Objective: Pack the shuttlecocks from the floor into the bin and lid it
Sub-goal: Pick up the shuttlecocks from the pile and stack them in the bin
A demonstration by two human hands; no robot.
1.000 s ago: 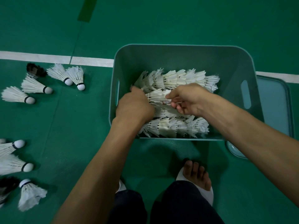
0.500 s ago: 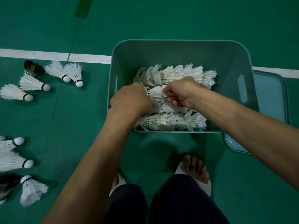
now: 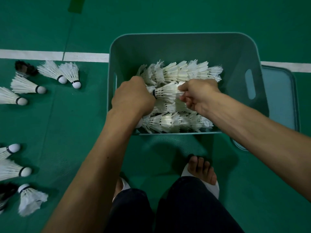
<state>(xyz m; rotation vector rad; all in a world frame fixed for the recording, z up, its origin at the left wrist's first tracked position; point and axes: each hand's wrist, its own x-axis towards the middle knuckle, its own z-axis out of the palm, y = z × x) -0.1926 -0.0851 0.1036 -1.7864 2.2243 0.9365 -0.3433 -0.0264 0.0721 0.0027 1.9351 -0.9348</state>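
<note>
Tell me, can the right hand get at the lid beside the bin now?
Probably, once freed: the right hand pinches a shuttlecock inside the bin, and the lid lies flat just right of it, mostly bare.

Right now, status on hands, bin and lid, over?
Left hand and right hand both hold one shuttlecock inside the bin. Lid off, on floor beside bin. Loose shuttlecocks lie on floor, left side.

White shuttlecocks [image 3: 185,72] lie rowed in the open teal bin [image 3: 168,47].

text: none legible | labels: none | numbers: none
</note>
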